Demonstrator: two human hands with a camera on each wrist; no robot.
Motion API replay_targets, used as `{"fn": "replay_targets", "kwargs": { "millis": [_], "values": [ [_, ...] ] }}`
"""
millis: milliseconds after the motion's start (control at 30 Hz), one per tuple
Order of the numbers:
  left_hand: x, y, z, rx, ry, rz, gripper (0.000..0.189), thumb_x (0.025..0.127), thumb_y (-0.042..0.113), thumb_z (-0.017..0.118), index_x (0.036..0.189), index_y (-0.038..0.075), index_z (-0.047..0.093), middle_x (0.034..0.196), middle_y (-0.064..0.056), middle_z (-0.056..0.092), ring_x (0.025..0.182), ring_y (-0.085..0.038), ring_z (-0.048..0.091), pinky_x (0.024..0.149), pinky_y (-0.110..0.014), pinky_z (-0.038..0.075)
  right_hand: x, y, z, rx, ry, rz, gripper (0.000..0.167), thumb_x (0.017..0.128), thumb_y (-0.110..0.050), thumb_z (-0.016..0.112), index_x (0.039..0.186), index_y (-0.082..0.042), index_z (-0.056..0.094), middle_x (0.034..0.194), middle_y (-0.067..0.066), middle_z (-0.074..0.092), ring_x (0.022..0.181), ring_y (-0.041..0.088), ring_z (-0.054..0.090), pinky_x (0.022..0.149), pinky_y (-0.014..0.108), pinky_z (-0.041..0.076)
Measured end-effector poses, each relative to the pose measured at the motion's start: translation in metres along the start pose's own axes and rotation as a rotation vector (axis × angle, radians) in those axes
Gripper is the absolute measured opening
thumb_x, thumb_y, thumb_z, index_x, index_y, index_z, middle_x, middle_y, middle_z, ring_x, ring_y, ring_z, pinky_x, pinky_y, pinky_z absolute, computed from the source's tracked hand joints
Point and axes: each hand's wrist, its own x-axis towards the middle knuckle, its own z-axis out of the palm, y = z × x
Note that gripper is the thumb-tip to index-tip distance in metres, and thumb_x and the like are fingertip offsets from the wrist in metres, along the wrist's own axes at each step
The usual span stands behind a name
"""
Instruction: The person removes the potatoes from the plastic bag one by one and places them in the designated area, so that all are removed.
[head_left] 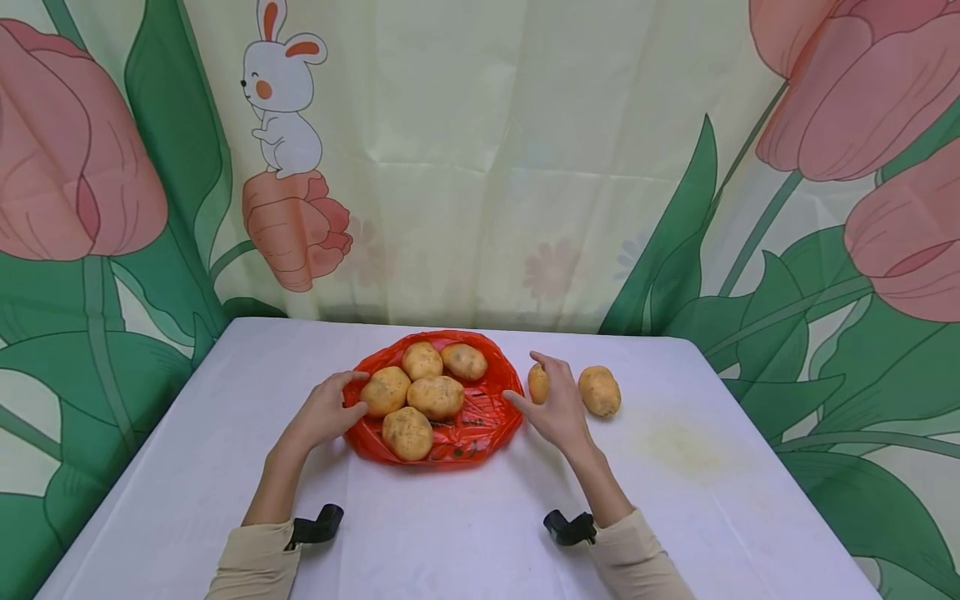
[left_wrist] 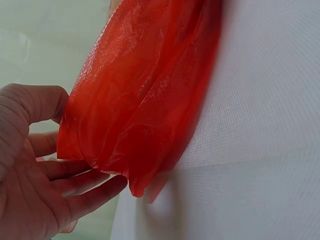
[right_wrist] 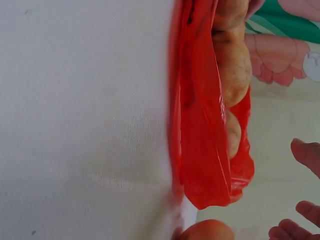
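Five potatoes (head_left: 435, 398) lie in a spread red plastic bag (head_left: 487, 425), which sits at the far middle of a white-covered table (head_left: 450, 533). They are grouped toward its left and far side, leaving red plastic exposed at the right. Just to the right of the bag, outside it, a sixth potato (head_left: 538, 385) is partly hidden by the right hand; a seventh potato (head_left: 600, 392) rests on the cloth beyond that hand.

The left hand (head_left: 326, 408) is at the bag's left edge, thumb and forefinger well parted, fingers touching the plastic; no firm pinch is evident, and whether the edge is lightly caught cannot be told. The right hand (head_left: 558, 412) is spread wide and holds nothing, its thumb near the right rim; the right wrist view shows these fingers apart from the bag.

Progress: the work with the potatoes appears partway along, judged by five inside and two outside. Whether the outer pair are left to go in or already taken out cannot be determined from this arrangement.

Surroundings: beige sleeves (head_left: 255, 562), a black device (head_left: 321, 523) at each wrist, and a printed curtain (head_left: 450, 125) showing a rabbit (head_left: 281, 100) and pink tulips (head_left: 82, 142).

Lettering: dark marks show on the bag, too small and creased to read; no brand or label is legible.
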Motion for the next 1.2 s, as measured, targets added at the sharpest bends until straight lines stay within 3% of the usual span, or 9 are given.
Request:
{"fn": "replay_targets", "kwargs": {
  "millis": [233, 533, 967, 1200],
  "values": [
    [0.0, 0.0, -0.001, 0.001, 0.001, 0.002, 0.055, 0.095, 0.011, 0.061, 0.146, -0.003, 0.048, 0.152, -0.032, 0.041, 0.14, -0.05, 0.039, 0.103, -0.061, 0.048, -0.001, -0.006, 0.01, 0.038, 0.004, -0.029, 0.075, 0.084, -0.026, 0.085, 0.146, -0.004, 0.05, 0.143, 0.019, 0.051, 0.133, 0.036, 0.045, 0.109, 0.056, 0.043],
    [0.001, -0.002, 0.0, 0.012, 0.001, 0.004, 0.055, 0.095, 0.012, 0.061, 0.146, -0.003, 0.047, 0.151, -0.032, 0.042, 0.139, -0.049, 0.039, 0.103, -0.061, 0.048, -0.002, -0.016, 0.024, 0.079, -0.021, -0.047, 0.075, 0.083, -0.029, 0.085, 0.145, -0.004, 0.051, 0.137, 0.02, 0.055, 0.125, 0.039, 0.051, 0.098, 0.057, 0.051],
    [0.003, -0.003, 0.001, 0.008, -0.002, -0.004, 0.056, 0.095, 0.012, 0.062, 0.147, -0.002, 0.047, 0.152, -0.031, 0.041, 0.139, -0.049, 0.039, 0.103, -0.06, 0.049, -0.001, -0.023, 0.041, 0.111, -0.108, -0.084, 0.076, 0.083, -0.032, 0.085, 0.145, -0.003, 0.051, 0.142, 0.022, 0.052, 0.131, 0.037, 0.049, 0.111, 0.059, 0.041],
    [0.003, -0.003, 0.001, 0.01, 0.006, 0.0, 0.055, 0.094, 0.012, 0.061, 0.146, -0.002, 0.048, 0.151, -0.031, 0.042, 0.139, -0.048, 0.04, 0.104, -0.061, 0.047, 0.002, -0.026, 0.051, 0.12, -0.111, -0.151, 0.066, 0.084, -0.025, 0.084, 0.139, -0.002, 0.054, 0.138, 0.017, 0.055, 0.131, 0.035, 0.05, 0.113, 0.054, 0.041]
  ]
}}
